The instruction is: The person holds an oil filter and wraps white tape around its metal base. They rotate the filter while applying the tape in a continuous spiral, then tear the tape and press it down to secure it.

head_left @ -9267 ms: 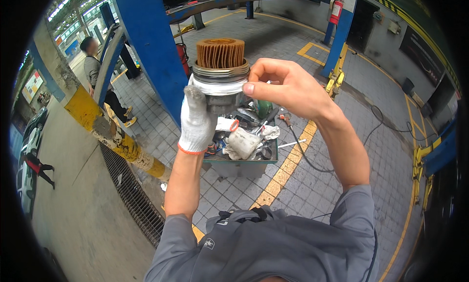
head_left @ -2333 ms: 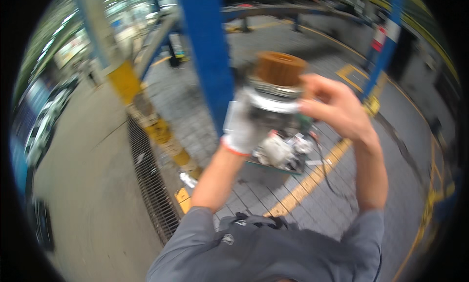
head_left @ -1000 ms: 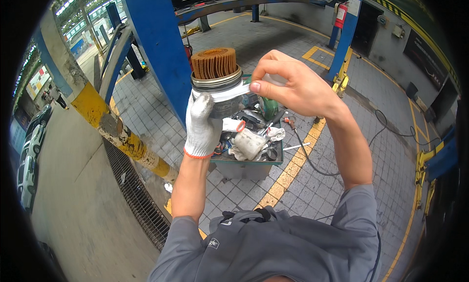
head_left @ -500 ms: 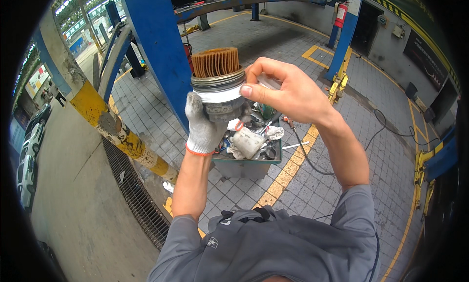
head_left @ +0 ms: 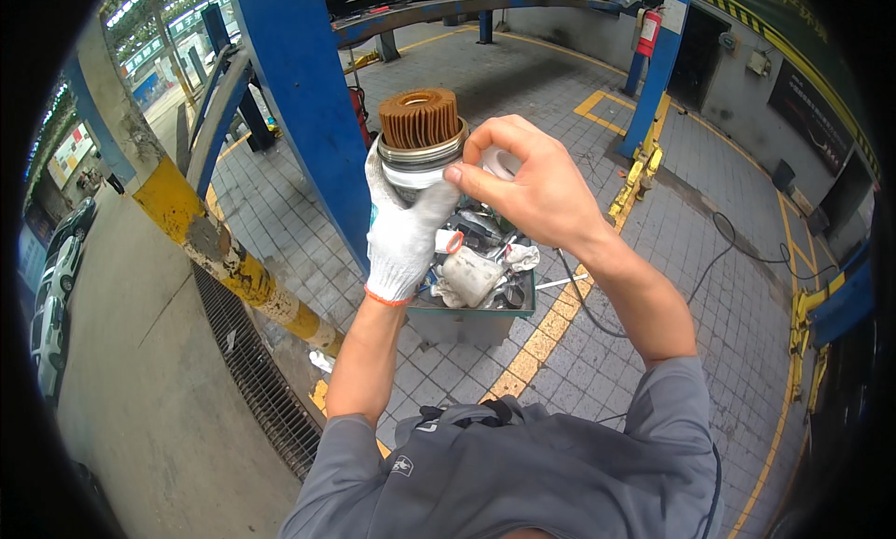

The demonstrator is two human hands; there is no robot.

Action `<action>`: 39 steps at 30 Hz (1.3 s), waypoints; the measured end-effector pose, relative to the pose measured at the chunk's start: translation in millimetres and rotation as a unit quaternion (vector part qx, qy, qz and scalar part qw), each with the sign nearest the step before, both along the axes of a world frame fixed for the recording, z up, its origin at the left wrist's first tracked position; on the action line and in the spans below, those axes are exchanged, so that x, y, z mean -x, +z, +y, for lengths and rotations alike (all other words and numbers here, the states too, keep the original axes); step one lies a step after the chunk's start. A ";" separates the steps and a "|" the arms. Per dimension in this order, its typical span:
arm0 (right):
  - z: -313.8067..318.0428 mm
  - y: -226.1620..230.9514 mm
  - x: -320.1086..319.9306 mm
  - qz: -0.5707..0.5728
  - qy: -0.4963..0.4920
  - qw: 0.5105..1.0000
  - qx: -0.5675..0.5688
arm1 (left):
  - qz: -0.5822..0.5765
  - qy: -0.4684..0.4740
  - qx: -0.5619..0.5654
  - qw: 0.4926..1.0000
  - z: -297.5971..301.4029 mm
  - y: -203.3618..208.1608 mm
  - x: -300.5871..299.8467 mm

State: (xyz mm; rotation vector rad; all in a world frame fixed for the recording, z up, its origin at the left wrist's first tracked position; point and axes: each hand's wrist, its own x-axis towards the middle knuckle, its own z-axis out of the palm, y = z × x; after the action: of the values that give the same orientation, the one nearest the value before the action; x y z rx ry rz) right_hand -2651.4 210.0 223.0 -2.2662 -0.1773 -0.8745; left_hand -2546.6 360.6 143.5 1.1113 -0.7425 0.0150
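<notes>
My left hand, in a white knit glove with an orange cuff, grips a filter housing cap from below and the left. A brown pleated filter element stands up out of the cap. White tape wraps round the cap below its dark grooved rim. Bare, my right hand is at the cap's right side, thumb and forefinger pinched at the tape. A whitish roll of tape shows partly behind those fingers. The cap's lower part is hidden by the glove.
Below my hands stands a metal bin heaped with used parts and rags. A blue lift post rises close by on the left, beside a yellow-and-white pole. A dark hose lies on the tiles; a floor grate runs at left.
The cap has turned and tilted, so the filter's top now shows. My left hand has shifted its grip, with more of the glove's back in view. The right hand stays close, slightly lower.
</notes>
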 end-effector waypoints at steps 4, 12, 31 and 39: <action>-2.5 6.8 4.8 0.042 0.015 0.998 0.036 | 0.063 -0.053 0.043 0.996 1.6 6.1 -2.1; -18.9 29.1 20.2 0.155 0.047 0.973 0.163 | 0.053 -0.083 0.087 0.991 8.6 -2.0 -15.3; -25.2 28.2 10.1 0.080 0.094 0.989 0.083 | 0.057 -0.186 0.090 0.977 13.9 -1.3 -11.7; -21.7 29.1 17.5 0.037 0.127 0.989 0.060 | 0.049 -0.131 0.095 0.986 10.9 -2.1 -14.7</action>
State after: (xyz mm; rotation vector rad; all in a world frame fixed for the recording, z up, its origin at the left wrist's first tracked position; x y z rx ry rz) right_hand -2668.9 188.3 252.2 -2.3187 -0.4854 -0.6596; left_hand -2531.9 371.5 141.4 0.8208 -0.7765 -0.1866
